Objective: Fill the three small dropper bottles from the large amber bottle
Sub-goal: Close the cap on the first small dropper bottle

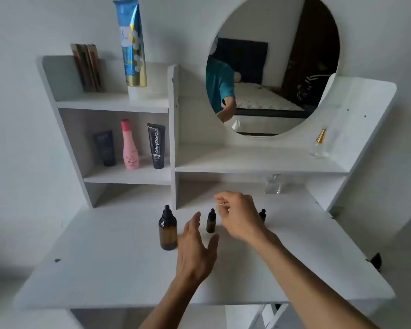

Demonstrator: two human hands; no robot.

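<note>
White vanity desk (105,276): left hand (196,248) hovers with slack grip, right hand (237,214) pinches something thin, indistinct

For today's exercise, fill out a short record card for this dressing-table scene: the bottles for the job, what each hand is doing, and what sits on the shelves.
large amber bottle: upright on the white table, dropper cap on
small dropper bottles: one stands capped in clear view; a second is half hidden by the right hand; no third shows
left hand: fingers straight, holding nothing, between the large bottle and the small one
right hand: fingers curled, pinching something thin; too small to identify
shelves: pink bottle, black tube, blue tube
</note>
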